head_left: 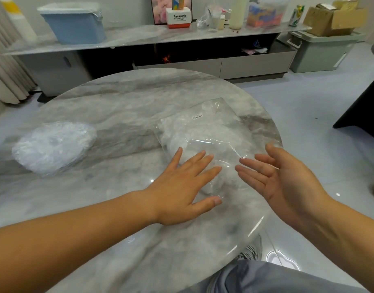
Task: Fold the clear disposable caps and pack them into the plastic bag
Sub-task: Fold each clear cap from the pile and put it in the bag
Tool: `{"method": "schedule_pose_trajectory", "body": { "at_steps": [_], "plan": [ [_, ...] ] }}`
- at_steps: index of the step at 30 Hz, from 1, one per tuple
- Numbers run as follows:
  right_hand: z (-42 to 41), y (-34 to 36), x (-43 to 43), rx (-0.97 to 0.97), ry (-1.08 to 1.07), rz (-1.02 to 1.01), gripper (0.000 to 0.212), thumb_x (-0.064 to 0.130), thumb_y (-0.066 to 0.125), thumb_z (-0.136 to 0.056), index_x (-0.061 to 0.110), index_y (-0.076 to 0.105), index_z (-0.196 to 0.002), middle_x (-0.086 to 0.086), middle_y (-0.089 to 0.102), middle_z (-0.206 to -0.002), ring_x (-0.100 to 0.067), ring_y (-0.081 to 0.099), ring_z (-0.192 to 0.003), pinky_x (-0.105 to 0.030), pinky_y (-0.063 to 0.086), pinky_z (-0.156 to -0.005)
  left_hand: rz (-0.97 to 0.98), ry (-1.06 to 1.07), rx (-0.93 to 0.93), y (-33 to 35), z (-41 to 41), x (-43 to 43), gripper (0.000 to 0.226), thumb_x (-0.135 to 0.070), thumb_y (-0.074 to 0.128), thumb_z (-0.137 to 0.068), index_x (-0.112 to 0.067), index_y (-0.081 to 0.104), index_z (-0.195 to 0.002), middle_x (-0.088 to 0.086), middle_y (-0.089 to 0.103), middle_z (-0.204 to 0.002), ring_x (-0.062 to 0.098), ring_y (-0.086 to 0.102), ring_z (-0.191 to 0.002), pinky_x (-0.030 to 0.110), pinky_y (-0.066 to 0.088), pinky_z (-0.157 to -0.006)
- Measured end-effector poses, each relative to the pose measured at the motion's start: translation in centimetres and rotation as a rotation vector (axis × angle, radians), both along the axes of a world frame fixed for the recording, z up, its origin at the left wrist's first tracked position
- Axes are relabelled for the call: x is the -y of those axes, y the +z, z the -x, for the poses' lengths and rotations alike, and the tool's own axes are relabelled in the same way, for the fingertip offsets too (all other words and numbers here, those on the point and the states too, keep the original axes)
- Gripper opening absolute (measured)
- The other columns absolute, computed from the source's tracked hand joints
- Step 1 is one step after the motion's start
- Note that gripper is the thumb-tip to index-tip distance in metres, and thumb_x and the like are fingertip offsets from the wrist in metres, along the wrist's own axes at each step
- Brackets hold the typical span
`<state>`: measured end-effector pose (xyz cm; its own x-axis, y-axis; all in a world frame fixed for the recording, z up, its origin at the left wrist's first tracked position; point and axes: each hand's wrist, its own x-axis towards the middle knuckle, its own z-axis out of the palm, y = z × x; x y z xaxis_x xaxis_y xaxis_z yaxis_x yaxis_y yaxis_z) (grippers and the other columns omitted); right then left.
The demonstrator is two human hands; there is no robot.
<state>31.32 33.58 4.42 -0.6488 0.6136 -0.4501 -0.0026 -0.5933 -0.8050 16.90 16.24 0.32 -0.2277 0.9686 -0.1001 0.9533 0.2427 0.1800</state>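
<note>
- The flat clear plastic bag [215, 132] with a small white label lies on the right half of the round grey marble bench [118, 106], its near right corner reaching the bench's edge. Crumpled clear film fills it, bunched towards the far end.
- A loose heap of clear disposable caps [53, 144] sits on the bench's left side, well apart from the bag, with bare marble between them.
- The left hand [181, 182] lies palm down with its fingers straight and spread. It presses on the bag's near left part and grips nothing.
- The right hand [272, 176] is held palm up at the bag's near right edge, fingers straight and together, holding nothing. Its fingertips seem to touch the film, though the glare makes that hard to tell.
- The fingertips of the two hands point at each other, close but apart, over the bag's near end.
- Below the bench edge show the person's grey trousers [266, 278] and a grey sneaker [251, 250] on the pale glossy floor.
- Behind the bench runs a low grey cabinet with a marble top [139, 37]. On it stand a blue plastic bin with a clear liner [74, 22], a white-and-red Panasonic box [178, 17], a tall cream bottle [236, 11] and a green drinks can [297, 14].
- At the far right an open brown cardboard box [334, 17] rests on a grey-green plastic crate [321, 51].
- A pale pleated curtain [4, 60] hangs at the left edge.
</note>
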Motion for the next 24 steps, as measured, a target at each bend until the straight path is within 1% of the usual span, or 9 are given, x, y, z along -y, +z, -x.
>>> {"method": "schedule_pose_trajectory", "body": {
  "at_steps": [2, 4, 7, 9, 11, 15, 19, 22, 24],
  "plan": [
    [-0.1, 0.2, 0.5, 0.054, 0.022, -0.063, 0.034, 0.035, 0.058, -0.100, 0.001, 0.057, -0.106, -0.024, 0.071, -0.106, -0.040, 0.075, -0.092, -0.045, 0.058, -0.083, -0.029, 0.015, 0.129, 0.2, 0.3, 0.2, 0.074, -0.074, 0.016, -0.094, -0.041, 0.010, -0.160, -0.010, -0.009, -0.169, 0.000, -0.026, -0.149, 0.049, -0.016, -0.122],
    [0.2, 0.7, 0.9, 0.072, 0.054, -0.117, 0.037, 0.038, 0.057, -0.101, 0.001, 0.058, -0.101, -0.021, 0.072, -0.093, -0.041, 0.075, -0.089, -0.046, 0.059, -0.078, -0.115, 0.022, 0.262, 0.6, 0.7, 0.6, 0.069, -0.071, 0.021, -0.096, -0.044, 0.014, -0.158, -0.012, -0.007, -0.169, -0.003, -0.024, -0.149, 0.048, -0.015, -0.123],
    [1.1, 1.5, 1.8, 0.037, 0.128, -0.161, 0.040, 0.040, 0.053, -0.102, 0.001, 0.060, -0.102, -0.019, 0.071, -0.081, -0.041, 0.075, -0.089, -0.047, 0.059, -0.078, -0.234, 0.007, 0.260, 1.1, 1.1, 1.7, 0.063, -0.062, 0.027, -0.101, -0.043, 0.011, -0.159, -0.014, -0.006, -0.169, -0.001, -0.018, -0.151, 0.041, -0.012, -0.124],
    [2.2, 1.9, 2.7, 0.013, 0.191, -0.184, 0.040, 0.040, 0.051, -0.103, 0.001, 0.061, -0.102, -0.020, 0.072, -0.081, -0.041, 0.075, -0.088, -0.047, 0.059, -0.079, -0.253, 0.070, 0.193, 1.2, 1.9, 3.0, 0.064, -0.062, 0.024, -0.101, -0.040, 0.009, -0.160, -0.013, -0.004, -0.169, -0.001, -0.017, -0.151, 0.037, -0.010, -0.125],
    [3.5, 2.3, 4.0, 0.007, 0.274, -0.229, 0.040, 0.040, 0.050, -0.103, 0.001, 0.062, -0.103, -0.020, 0.073, -0.083, -0.041, 0.075, -0.088, -0.047, 0.059, -0.080, -0.231, 0.216, 0.139, 0.9, 3.2, 4.8, 0.066, -0.064, 0.023, -0.101, -0.037, 0.009, -0.160, -0.010, -0.003, -0.169, 0.000, -0.015, -0.152, 0.038, -0.006, -0.126],
    [6.6, 2.4, 6.8, 0.039, 0.461, -0.374, 0.041, 0.038, 0.047, -0.105, 0.001, 0.064, -0.106, -0.020, 0.075, -0.090, -0.038, 0.074, -0.091, -0.047, 0.059, -0.083, -0.165, 0.580, 0.089, 0.7, 6.9, 9.7, 0.065, -0.055, 0.031, -0.104, -0.025, 0.020, -0.160, 0.003, 0.002, -0.170, 0.016, -0.004, -0.156, 0.036, -0.005, -0.126],
    [9.9, 1.1, 9.8, 0.128, 0.654, -0.589, 0.037, 0.043, 0.050, -0.102, 0.012, 0.069, -0.105, -0.011, 0.076, -0.102, -0.025, 0.071, -0.102, -0.047, 0.058, -0.094, -0.096, 0.824, 0.025, 0.0, 10.6, 14.8, 0.066, -0.055, 0.028, -0.104, -0.020, 0.025, -0.159, 0.012, -0.002, -0.169, 0.023, -0.005, -0.156, 0.038, -0.004, -0.126],
    [12.3, -0.6, 12.4, 0.204, 0.836, -0.831, 0.060, 0.061, 0.048, -0.096, 0.005, 0.066, -0.109, -0.012, 0.068, -0.113, -0.026, 0.063, -0.109, -0.049, 0.051, -0.101, -0.025, 0.916, 0.054, -0.9, 12.8, 17.9, 0.066, -0.056, 0.026, -0.104, -0.018, 0.026, -0.158, 0.013, -0.005, -0.169, 0.024, -0.007, -0.156, 0.040, -0.003, -0.126],
    [13.8, -1.7, 13.9, 0.228, 0.944, -0.961, 0.053, 0.058, 0.046, -0.099, 0.009, 0.065, -0.100, -0.007, 0.067, -0.103, -0.022, 0.063, -0.100, -0.039, 0.051, -0.096, 0.003, 0.964, 0.100, -1.4, 14.1, 19.3, 0.064, -0.055, 0.026, -0.105, -0.017, 0.034, -0.155, 0.013, 0.000, -0.169, 0.026, -0.003, -0.156, 0.041, 0.001, -0.126]
  ]
}}
